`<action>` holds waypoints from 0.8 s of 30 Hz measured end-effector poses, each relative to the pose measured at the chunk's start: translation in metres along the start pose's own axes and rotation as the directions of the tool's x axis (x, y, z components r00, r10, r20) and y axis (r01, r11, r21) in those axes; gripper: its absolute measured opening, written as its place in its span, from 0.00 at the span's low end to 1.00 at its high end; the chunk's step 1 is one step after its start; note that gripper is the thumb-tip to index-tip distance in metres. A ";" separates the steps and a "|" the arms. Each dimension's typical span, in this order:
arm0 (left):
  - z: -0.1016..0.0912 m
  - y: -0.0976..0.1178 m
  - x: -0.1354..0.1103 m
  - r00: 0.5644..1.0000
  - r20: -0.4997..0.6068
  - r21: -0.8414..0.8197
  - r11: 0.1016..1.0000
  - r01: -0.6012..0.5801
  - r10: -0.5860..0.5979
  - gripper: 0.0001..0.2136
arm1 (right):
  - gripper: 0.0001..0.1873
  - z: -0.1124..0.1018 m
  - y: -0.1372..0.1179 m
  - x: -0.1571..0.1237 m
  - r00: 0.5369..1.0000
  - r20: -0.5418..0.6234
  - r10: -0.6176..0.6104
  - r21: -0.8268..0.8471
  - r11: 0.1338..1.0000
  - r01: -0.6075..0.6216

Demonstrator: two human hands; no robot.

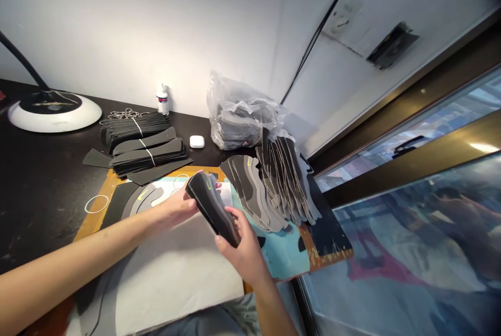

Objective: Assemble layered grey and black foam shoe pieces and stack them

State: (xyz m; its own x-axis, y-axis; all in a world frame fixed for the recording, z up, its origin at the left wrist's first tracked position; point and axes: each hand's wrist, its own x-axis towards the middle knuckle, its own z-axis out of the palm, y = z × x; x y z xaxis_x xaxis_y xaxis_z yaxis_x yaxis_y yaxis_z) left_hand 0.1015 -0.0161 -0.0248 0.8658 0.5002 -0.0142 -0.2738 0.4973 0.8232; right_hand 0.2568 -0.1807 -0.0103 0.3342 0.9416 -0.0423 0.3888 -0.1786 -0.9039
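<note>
Here, panels (211, 206) between both hands (180, 207) (246, 250)

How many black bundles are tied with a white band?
2 visible: a back bundle, near the white bottle, and a front bundle, nearer the camera. Others may be hidden from this view.

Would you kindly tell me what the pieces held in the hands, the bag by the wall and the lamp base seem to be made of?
Held pieces: probably matte synthetic leather or fabric, as their thin layers look dull.
Bag: clear, glossy plastic film, being see-through and crinkled.
Lamp base: likely smooth plastic, from its even white rim, though painted metal is possible.
</note>
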 end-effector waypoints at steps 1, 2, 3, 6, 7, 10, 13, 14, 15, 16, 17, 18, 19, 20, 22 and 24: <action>0.007 -0.002 0.000 0.998 -0.066 -0.033 0.999 0.004 -0.006 0.36 | 0.32 0.003 -0.003 0.000 1.000 -0.015 -0.027 -0.062 0.998 0.026; 0.012 -0.003 0.000 0.991 -0.129 -0.074 0.997 0.012 -0.022 0.34 | 0.33 0.006 -0.004 -0.001 0.998 -0.025 -0.051 -0.122 0.991 0.047; 0.016 -0.004 0.001 0.982 -0.183 -0.117 0.993 0.017 -0.039 0.33 | 0.36 0.009 -0.006 -0.002 0.998 -0.024 -0.065 -0.173 0.983 0.059; 0.019 -0.003 0.002 0.961 -0.267 -0.212 0.977 0.017 -0.075 0.34 | 0.44 0.018 -0.004 -0.004 0.999 0.015 -0.032 -0.305 0.952 0.035; 0.019 -0.003 0.001 0.957 -0.277 -0.233 0.972 0.017 -0.083 0.34 | 0.46 0.021 -0.002 -0.005 1.000 0.019 -0.020 -0.343 0.939 0.025; 0.018 -0.005 0.001 0.959 -0.267 -0.278 0.960 0.019 -0.097 0.34 | 0.45 0.030 0.003 -0.006 0.999 -0.020 -0.050 -0.406 0.913 0.038; 0.019 -0.006 0.002 0.961 -0.257 -0.279 0.960 0.027 -0.101 0.31 | 0.42 0.038 0.005 -0.008 0.992 -0.076 -0.096 -0.438 0.897 0.054; 0.019 -0.006 0.003 0.957 -0.266 -0.275 0.961 0.040 -0.116 0.29 | 0.41 0.039 0.005 -0.008 0.991 -0.076 -0.108 -0.454 0.889 0.062; 0.020 -0.005 0.003 0.949 -0.285 -0.275 0.960 0.053 -0.134 0.27 | 0.42 0.038 0.005 -0.008 0.990 -0.063 -0.125 -0.473 0.877 0.081; 0.020 -0.004 0.004 0.938 -0.313 -0.279 0.958 0.063 -0.153 0.26 | 0.43 0.034 0.005 -0.007 0.988 -0.045 -0.149 -0.496 0.862 0.107; 0.020 -0.002 0.005 0.925 -0.341 -0.287 0.956 0.068 -0.169 0.25 | 0.42 0.028 0.006 -0.004 0.983 -0.033 -0.178 -0.523 0.842 0.135; 0.020 -0.001 0.006 0.914 -0.366 -0.298 0.952 0.066 -0.177 0.26 | 0.40 0.019 0.008 0.000 0.976 -0.037 -0.214 -0.558 0.815 0.158; 0.020 0.001 0.006 0.907 -0.381 -0.310 0.949 0.056 -0.179 0.27 | 0.35 0.008 0.011 0.005 0.968 -0.056 -0.246 -0.601 0.782 0.164; 0.020 0.002 0.006 0.904 -0.387 -0.322 0.945 0.048 -0.178 0.28 | 0.30 -0.005 0.016 0.010 0.957 -0.094 -0.274 -0.651 0.745 0.149; 0.020 0.003 0.007 0.903 -0.385 -0.343 0.938 0.054 -0.193 0.30 | 0.25 -0.031 0.026 0.022 0.946 -0.157 -0.284 -0.745 0.663 0.075; 0.020 0.003 0.007 0.901 -0.384 -0.356 0.933 0.058 -0.203 0.31 | 0.25 -0.053 0.038 0.032 0.961 -0.155 -0.230 -0.793 0.609 0.018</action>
State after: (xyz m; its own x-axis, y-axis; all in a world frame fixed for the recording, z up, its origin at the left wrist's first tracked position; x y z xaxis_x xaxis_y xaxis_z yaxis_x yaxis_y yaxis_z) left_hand 0.1151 -0.0250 -0.0113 0.6745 0.6218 -0.3980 -0.3540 0.7455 0.5648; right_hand 0.3277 -0.1725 -0.0232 0.3649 0.9014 0.2333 0.9235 -0.3184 -0.2142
